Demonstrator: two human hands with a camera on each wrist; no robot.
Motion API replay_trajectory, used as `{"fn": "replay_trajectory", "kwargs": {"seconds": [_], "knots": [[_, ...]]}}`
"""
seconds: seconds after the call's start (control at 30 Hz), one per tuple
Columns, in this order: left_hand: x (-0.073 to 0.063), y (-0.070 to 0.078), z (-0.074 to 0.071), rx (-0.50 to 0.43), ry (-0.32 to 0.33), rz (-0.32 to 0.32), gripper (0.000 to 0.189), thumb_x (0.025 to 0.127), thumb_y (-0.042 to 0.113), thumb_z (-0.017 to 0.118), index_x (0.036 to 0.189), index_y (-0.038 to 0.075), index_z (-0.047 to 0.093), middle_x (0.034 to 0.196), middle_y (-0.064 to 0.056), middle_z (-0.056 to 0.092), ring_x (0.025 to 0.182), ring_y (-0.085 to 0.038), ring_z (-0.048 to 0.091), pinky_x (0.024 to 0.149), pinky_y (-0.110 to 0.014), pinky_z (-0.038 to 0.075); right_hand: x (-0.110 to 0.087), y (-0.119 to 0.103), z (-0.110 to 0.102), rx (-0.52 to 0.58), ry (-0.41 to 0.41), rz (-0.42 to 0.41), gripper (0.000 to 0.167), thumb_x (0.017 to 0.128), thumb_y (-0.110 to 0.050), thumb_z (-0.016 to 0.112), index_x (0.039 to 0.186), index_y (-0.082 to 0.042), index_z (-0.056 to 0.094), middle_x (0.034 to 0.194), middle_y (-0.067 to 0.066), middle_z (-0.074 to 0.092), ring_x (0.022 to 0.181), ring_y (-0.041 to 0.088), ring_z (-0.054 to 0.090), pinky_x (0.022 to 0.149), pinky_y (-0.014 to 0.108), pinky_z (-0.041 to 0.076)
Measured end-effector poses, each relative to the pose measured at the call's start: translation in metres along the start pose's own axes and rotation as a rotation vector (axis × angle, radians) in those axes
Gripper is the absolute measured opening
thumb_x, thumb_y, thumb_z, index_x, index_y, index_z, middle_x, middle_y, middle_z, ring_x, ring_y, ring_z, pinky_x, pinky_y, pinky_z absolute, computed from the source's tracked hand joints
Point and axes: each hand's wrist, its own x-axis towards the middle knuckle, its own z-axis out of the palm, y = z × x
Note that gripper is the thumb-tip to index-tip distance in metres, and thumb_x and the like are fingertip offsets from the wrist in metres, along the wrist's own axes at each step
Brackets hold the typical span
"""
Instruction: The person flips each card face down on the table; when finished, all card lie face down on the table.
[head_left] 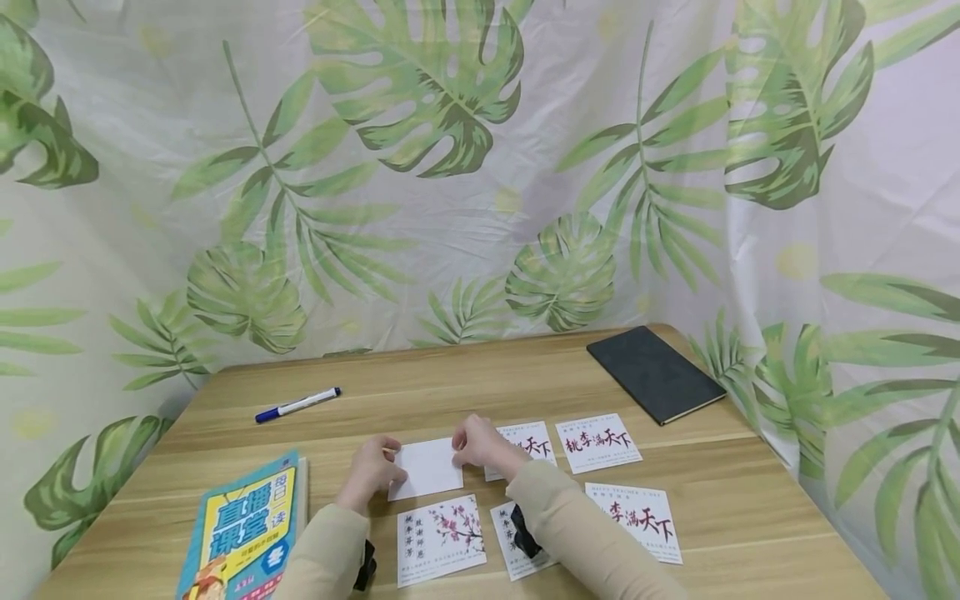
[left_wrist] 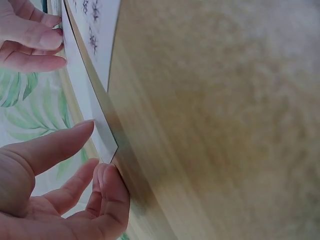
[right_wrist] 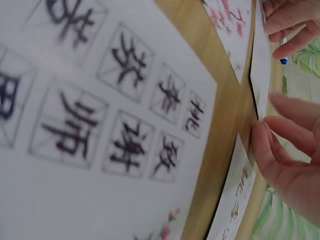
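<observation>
A blank white card (head_left: 429, 468) lies at the middle of the table, one hand at each end. My left hand (head_left: 373, 468) pinches its left end; in the left wrist view the thumb is on the face of the card (left_wrist: 92, 107) and the other fingers are at its corner. At the opposite end my right hand (head_left: 483, 446) pinches the card's right edge between thumb and fingers. Just below is a card with pink blossoms (head_left: 441, 540). Partly under the right forearm are another blossom card (head_left: 517, 557) and a card with red writing (head_left: 537, 440).
Two more red-lettered cards (head_left: 598, 443) (head_left: 637, 521) lie to the right. A black notebook (head_left: 654, 372) is at the back right corner. On the left are a blue-and-white marker (head_left: 298, 405) and a blue-and-yellow book (head_left: 243, 529). A leaf-print curtain (head_left: 450, 208) hangs behind the wooden table (head_left: 450, 383).
</observation>
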Motion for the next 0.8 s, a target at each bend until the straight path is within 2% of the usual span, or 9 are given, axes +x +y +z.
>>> {"fn": "replay_trajectory", "kwargs": {"seconds": [0.1,0.2,0.33,0.4,0.57,0.67,0.8], "knots": [[0.0,0.0,0.003,-0.025,-0.007,0.016,0.049,0.069,-0.009,0.072,0.114,-0.01,0.055,0.101,-0.025,0.058,0.085,-0.03,0.054,0.068,-0.034,0.05,-0.005,0.008,-0.013,0.034,-0.048,-0.037,0.037,0.078,-0.008,0.073,0.111,0.005,0.063,0.093,0.015,0.067,0.078,0.018,0.061,0.064,0.023,0.051],[-0.001,0.002,0.003,-0.077,0.005,0.06,0.051,0.073,-0.005,0.07,0.12,-0.011,0.051,0.11,-0.029,0.055,0.094,-0.037,0.055,0.078,-0.041,0.051,-0.012,0.018,-0.035,0.081,-0.09,-0.064,0.051,0.08,-0.012,0.072,0.125,0.006,0.054,0.106,0.021,0.064,0.09,0.026,0.063,0.071,0.027,0.054],[0.002,0.014,0.0,-0.149,0.058,0.162,0.052,0.08,0.005,0.068,0.127,-0.005,0.049,0.124,-0.029,0.054,0.109,-0.042,0.054,0.09,-0.05,0.049,-0.023,0.037,-0.071,0.112,-0.085,-0.071,0.059,0.081,-0.013,0.071,0.132,0.006,0.047,0.121,0.027,0.057,0.108,0.037,0.058,0.087,0.037,0.053],[0.006,0.023,0.0,-0.196,0.054,0.212,0.053,0.082,0.01,0.069,0.13,-0.001,0.049,0.127,-0.025,0.055,0.113,-0.041,0.054,0.092,-0.049,0.049,-0.027,0.047,-0.087,0.105,-0.063,-0.068,0.061,0.081,-0.013,0.072,0.133,0.007,0.045,0.125,0.028,0.055,0.113,0.04,0.055,0.093,0.04,0.051],[0.015,0.043,0.008,-0.323,-0.062,0.3,0.058,0.083,0.014,0.07,0.135,0.003,0.046,0.131,-0.023,0.053,0.121,-0.041,0.05,0.099,-0.047,0.046,-0.035,0.07,-0.11,0.102,0.005,-0.064,0.062,0.079,-0.009,0.073,0.13,0.01,0.046,0.124,0.03,0.055,0.112,0.044,0.054,0.094,0.043,0.05],[0.02,0.05,0.019,-0.35,-0.1,0.326,0.058,0.082,0.014,0.072,0.133,0.001,0.048,0.13,-0.025,0.053,0.12,-0.042,0.05,0.1,-0.047,0.045,-0.038,0.081,-0.112,0.105,0.029,-0.05,0.06,0.078,-0.008,0.074,0.129,0.011,0.047,0.121,0.029,0.056,0.108,0.041,0.057,0.091,0.041,0.051],[0.024,0.056,0.036,-0.34,-0.133,0.333,0.055,0.08,0.012,0.073,0.129,-0.002,0.051,0.126,-0.025,0.056,0.117,-0.043,0.052,0.099,-0.048,0.046,-0.041,0.089,-0.107,0.107,0.045,-0.016,0.059,0.077,-0.007,0.075,0.127,0.01,0.049,0.119,0.027,0.058,0.106,0.038,0.059,0.09,0.039,0.052]]}}
